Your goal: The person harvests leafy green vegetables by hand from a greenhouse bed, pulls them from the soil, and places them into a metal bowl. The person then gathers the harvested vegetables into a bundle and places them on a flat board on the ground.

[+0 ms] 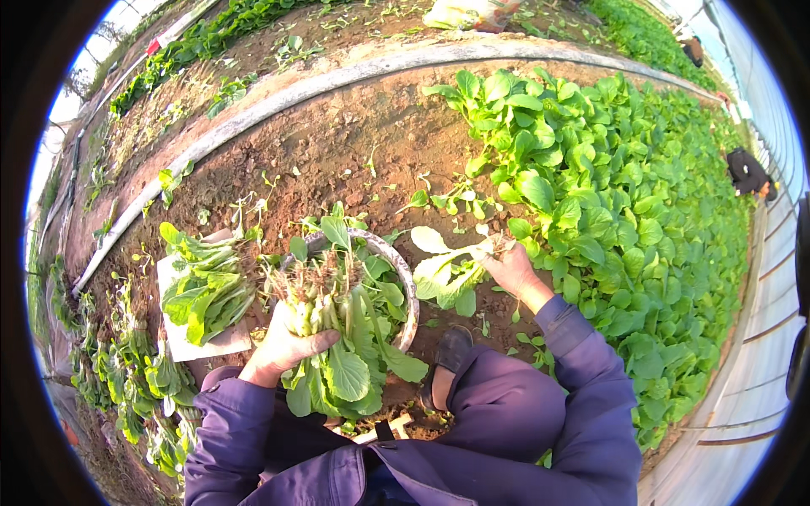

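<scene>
A thick bunch of uprooted leafy greens (335, 354) is gripped in my left hand (294, 348), its soil-covered roots turned up and its leaves hanging down. Behind and partly beneath it stands a round bucket (410, 278) with a dirt-marked pale rim and loose leaves inside. My right hand (511, 269) pinches a few more plants (446, 265) by the root end. Their leaves point left towards the bucket, over bare soil. Just to the right of that hand begins the bed of growing greens (607, 228).
Left of the bucket, a pile of greens (205, 284) lies on a pale board (212, 345). Several bundles (136, 360) stand further left. A long white hose (316, 82) crosses the soil ahead. A person (747, 171) crouches at the far right, near the plastic wall (772, 303). A filled bag (471, 14) sits far ahead.
</scene>
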`<state>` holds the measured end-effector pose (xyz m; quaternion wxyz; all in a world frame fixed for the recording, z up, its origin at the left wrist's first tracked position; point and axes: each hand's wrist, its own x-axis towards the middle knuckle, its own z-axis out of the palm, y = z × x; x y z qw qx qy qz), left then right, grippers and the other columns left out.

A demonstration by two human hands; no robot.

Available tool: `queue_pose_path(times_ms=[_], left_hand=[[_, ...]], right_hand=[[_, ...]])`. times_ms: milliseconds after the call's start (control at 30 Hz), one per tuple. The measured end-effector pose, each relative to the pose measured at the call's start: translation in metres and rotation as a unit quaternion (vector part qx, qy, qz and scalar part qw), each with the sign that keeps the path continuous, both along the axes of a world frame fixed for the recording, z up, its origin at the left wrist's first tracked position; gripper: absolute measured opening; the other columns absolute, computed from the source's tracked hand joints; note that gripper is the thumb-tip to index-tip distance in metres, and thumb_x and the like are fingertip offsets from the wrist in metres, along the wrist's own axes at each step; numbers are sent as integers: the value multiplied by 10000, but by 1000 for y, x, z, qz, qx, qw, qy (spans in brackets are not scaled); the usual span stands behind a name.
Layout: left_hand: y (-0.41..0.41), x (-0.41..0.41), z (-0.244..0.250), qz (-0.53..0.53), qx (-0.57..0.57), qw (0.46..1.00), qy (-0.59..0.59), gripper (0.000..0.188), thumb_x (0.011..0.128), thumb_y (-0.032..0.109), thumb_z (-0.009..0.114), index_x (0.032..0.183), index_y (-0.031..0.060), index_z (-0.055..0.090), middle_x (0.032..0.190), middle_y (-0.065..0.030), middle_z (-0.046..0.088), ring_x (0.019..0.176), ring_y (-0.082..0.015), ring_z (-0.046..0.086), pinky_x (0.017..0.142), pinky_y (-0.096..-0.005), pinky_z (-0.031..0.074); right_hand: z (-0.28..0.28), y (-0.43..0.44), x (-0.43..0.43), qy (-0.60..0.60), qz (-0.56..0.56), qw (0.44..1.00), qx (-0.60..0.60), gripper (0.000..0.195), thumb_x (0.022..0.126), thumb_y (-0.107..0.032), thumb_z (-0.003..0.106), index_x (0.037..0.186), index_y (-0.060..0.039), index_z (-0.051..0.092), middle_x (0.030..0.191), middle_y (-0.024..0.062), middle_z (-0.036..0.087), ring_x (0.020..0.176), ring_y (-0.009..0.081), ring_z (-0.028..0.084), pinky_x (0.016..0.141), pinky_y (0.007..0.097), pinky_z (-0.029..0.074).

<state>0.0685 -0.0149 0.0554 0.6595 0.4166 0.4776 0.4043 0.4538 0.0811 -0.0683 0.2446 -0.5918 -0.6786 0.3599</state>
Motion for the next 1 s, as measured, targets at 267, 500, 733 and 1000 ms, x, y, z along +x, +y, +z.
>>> queue_pose_path(times_ms=[267, 500, 733, 1000], left_hand=[[-12, 19, -21, -120, 54, 987, -90, 999, 711, 21, 852, 1529, 69, 279, 1441, -59, 484, 1290, -146, 467, 1102, -318, 381], [-15, 11, -8, -62, 137, 989, 1, 1158, 719, 91, 874, 1580, 72, 101, 1490, -116, 412, 1361, -180, 376, 1142, -346, 314], [-26, -21, -3, -97, 126, 985, 60, 781, 699, 96, 854, 1384, 23, 485, 1322, -65, 583, 1171, -158, 546, 1052, -322, 419], [-45, -44, 1, -55, 128, 989, 57, 736, 688, 104, 875, 1329, 23, 523, 1233, -52, 639, 1103, -151, 590, 1018, -325, 457]], right_hand=[[100, 9, -104, -22, -42, 981, 186, 320, 807, -290, 788, 687, -19, 665, 477, 70, 558, 400, 193, 483, 453, 391, 416], [172, -32, -191, 0, -31, 983, 182, 344, 939, -295, 689, 801, 20, 675, 500, 91, 529, 442, 177, 475, 471, 370, 406], [153, -43, -208, 141, -45, 955, 258, 334, 971, -277, 636, 825, 22, 653, 544, 129, 555, 472, 203, 526, 468, 378, 405], [150, -22, -205, -43, -90, 960, 262, 413, 1007, -344, 515, 807, -6, 641, 556, 177, 606, 534, 369, 629, 522, 460, 486]])
